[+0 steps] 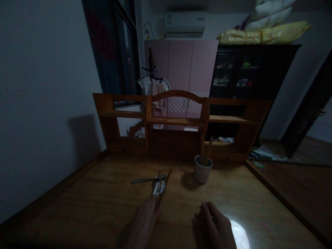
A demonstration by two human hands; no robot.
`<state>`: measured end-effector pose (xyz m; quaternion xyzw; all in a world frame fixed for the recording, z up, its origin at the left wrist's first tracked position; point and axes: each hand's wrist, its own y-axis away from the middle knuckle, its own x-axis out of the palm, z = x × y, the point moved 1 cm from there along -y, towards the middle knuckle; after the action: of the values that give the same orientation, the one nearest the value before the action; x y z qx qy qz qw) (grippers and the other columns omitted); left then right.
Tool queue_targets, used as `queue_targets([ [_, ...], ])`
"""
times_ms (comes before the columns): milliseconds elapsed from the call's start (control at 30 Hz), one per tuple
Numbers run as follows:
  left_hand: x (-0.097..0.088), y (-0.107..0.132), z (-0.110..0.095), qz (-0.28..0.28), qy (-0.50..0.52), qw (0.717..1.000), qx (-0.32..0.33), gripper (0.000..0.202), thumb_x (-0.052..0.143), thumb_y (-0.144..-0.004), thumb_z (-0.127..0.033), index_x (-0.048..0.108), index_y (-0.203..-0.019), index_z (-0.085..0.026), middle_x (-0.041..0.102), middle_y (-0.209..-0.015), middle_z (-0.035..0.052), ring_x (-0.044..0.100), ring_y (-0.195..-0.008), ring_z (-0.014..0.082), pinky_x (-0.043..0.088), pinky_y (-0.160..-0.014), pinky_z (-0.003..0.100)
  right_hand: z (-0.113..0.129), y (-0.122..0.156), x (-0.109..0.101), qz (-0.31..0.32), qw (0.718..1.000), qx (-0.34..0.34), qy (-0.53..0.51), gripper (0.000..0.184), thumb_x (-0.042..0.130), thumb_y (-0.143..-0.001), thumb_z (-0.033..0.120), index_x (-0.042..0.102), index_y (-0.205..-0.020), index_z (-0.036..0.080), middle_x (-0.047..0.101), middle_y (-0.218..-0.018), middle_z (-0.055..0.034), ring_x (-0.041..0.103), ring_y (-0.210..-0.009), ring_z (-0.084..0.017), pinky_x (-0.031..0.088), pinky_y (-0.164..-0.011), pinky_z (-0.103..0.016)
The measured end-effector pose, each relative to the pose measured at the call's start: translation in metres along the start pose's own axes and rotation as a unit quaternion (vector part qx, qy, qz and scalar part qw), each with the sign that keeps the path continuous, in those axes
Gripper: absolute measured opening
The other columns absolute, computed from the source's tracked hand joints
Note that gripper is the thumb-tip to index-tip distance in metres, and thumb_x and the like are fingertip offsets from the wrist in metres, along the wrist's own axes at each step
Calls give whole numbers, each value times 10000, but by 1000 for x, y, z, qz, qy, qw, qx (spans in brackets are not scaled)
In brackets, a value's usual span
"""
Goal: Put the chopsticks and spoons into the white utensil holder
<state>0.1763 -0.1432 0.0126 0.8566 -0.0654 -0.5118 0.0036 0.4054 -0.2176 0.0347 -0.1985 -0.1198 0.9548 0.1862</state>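
My left hand (142,221) reaches forward over the wooden desk (103,207), its fingers closed on a pair of wooden chopsticks (162,183) that point away from me. Under the chopsticks lie a metal spoon (145,180) and a small white spoon (158,188). My right hand (214,224) rests on the desk to the right, fingers curled loosely with nothing seen in it. A white perforated cup (202,168) stands ahead of the right hand and holds several chopsticks (206,150) upright.
A wooden shelf unit (178,121) runs along the back of the desk. A raised wooden rim borders the desk's left and right sides. Behind stand a pink wardrobe (181,65), a dark cabinet (249,72) and hanging clothes. The room is dim.
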Motion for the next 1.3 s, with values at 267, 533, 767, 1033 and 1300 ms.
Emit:
queue_targets([
  [267, 0, 0, -26, -15, 143, 987, 70, 87, 506, -834, -251, 566, -796, -200, 559, -602, -40, 538, -569, 124, 364, -561, 220, -5, -1, 0, -5, 1000, -22, 16, 497, 390, -895, 622, 587, -693, 213, 606, -560, -19, 599, -514, -157, 455, -455, -191],
  [533, 35, 26, -51, 25, 220, 972, 72, 121, 466, -844, -300, 544, -830, -209, 488, -591, -53, 501, -564, 119, 360, -553, 215, -5, -1, -1, -15, 999, -40, 27, 500, 400, -886, 626, 612, -717, 205, 621, -597, -33, 611, -526, -162, 473, -479, -201],
  [767, 69, 34, -69, 86, 292, 947, 102, 150, 573, -769, -363, 539, -805, -221, 381, -527, -77, 373, -484, 99, 294, -492, 211, -8, 4, -1, 5, 997, -72, 37, 431, 346, -940, 535, 623, -1027, 216, 690, -798, -61, 641, -604, -168, 503, -525, -203],
  [1033, 73, 35, -71, 126, 395, 906, 77, 214, 644, -730, -361, 504, -732, -199, 359, -543, -92, 345, -506, 74, 249, -483, 188, -3, 5, -1, 34, 993, -110, 32, 421, 391, -937, 548, 624, -1052, 216, 686, -861, -68, 640, -620, -154, 490, -493, -180],
  [1300, 59, 37, -66, 204, 457, 859, 103, 290, 664, -700, -401, 452, -718, -203, 367, -563, -86, 325, -524, 75, 237, -497, 204, -20, 7, -5, 12, 984, -157, 88, 432, 408, -928, 548, 645, -1066, 214, 700, -877, -79, 652, -666, -168, 517, -552, -201],
])
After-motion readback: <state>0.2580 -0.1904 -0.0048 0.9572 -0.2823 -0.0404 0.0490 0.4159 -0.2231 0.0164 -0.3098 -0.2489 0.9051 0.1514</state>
